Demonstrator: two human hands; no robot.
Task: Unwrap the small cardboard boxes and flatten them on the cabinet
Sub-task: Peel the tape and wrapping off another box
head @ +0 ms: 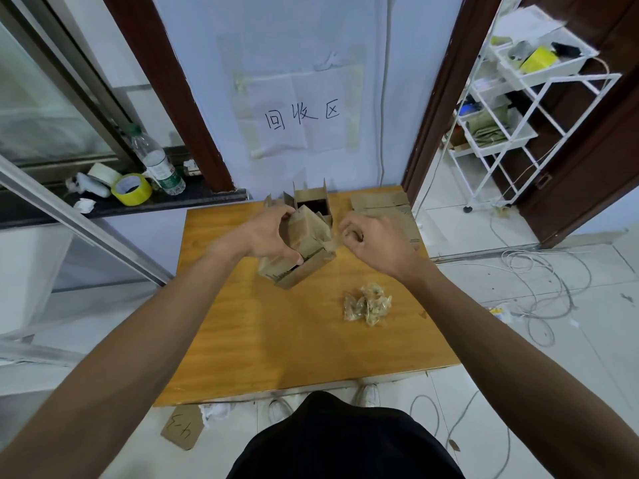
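Fingers (280,213) of left hand (266,236) gripping one box (304,231), right hand (377,247) pinching its tape (331,242); second box (311,199) open behind; one tape wad (368,304).

Tape wad (368,305) right of box (304,250)

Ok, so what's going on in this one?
A person stands at the wooden cabinet, working on a small cardboard box. The left hand grips the box, which is tilted, while the right hand pinches a strip of tape at its edge. Behind it stands an open box with its flaps up, and flattened cardboard lies at the far right corner. A wad of crumpled tape sits nearer the person.
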